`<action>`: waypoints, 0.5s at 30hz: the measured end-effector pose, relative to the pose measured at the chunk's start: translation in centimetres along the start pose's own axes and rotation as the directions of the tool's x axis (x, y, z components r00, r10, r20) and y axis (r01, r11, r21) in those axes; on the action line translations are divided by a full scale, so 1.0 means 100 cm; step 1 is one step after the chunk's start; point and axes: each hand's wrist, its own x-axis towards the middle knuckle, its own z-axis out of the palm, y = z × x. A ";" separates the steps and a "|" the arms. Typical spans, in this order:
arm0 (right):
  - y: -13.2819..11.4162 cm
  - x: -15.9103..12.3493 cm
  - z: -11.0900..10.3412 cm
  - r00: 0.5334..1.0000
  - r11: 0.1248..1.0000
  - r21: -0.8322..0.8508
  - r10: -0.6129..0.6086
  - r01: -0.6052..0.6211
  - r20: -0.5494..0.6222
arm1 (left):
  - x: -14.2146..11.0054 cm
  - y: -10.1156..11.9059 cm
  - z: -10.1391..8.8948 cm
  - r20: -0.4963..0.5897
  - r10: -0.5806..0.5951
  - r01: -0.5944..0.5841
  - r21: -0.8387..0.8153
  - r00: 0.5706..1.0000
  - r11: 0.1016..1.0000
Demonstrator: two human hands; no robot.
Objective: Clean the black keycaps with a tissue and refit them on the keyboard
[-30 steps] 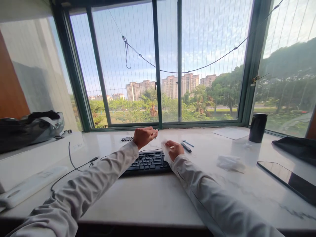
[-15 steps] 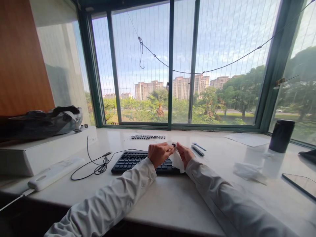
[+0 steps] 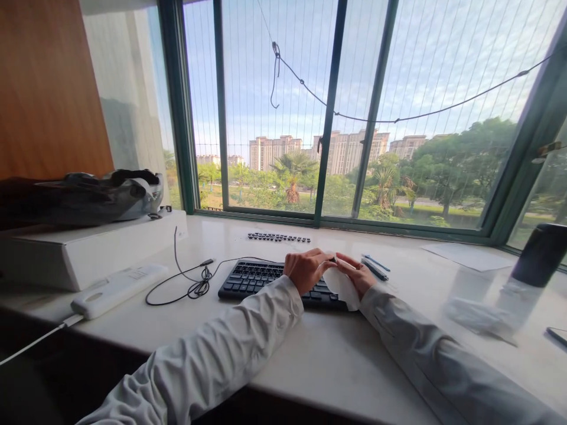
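Observation:
Above the keyboard (image 3: 252,277), my left hand (image 3: 306,271) pinches a small black keycap (image 3: 332,260), mostly hidden by the fingers. My right hand (image 3: 359,277) meets it from the other side, its fingers closed on a white tissue (image 3: 344,288) that hangs down over the keyboard's right part. Fingertips of both hands come together around the keycap. On the keyboard's upper area some key places look bare of caps. Behind it, several loose black keycaps (image 3: 279,237) lie in rows on the white tabletop.
Right of my hands lie a dark pen-like tool (image 3: 374,268) and a blue thin tool (image 3: 376,261). Farther right are crumpled clear plastic (image 3: 482,316), white paper (image 3: 467,257) and a black cylinder (image 3: 540,255). A coiled cable (image 3: 199,286), power strip (image 3: 119,289) and white box (image 3: 97,254) occupy the left.
The camera view has shifted, so the scene sits farther right and tilts slightly. My right fingers have come over toward the left ones, and less of the keycap shows.

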 end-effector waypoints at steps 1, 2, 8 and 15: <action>-0.001 0.000 0.000 1.000 1.000 -0.016 -0.016 0.015 -0.024 | 0.000 0.001 0.000 -0.001 -0.011 0.011 -0.009 1.000 1.000; -0.001 -0.001 0.001 0.998 0.999 -0.028 -0.035 0.033 -0.050 | 0.000 0.002 0.001 -0.005 -0.026 0.026 -0.023 1.000 0.999; -0.002 -0.008 0.006 0.977 0.982 0.046 -0.175 0.182 -0.120 | 0.000 0.010 0.004 -0.031 -0.185 0.177 -0.164 0.982 0.970; 0.003 -0.005 0.004 0.982 0.981 -0.081 -0.182 0.177 -0.055 | 0.000 0.015 0.013 -0.016 -0.365 0.341 -0.319 0.931 0.884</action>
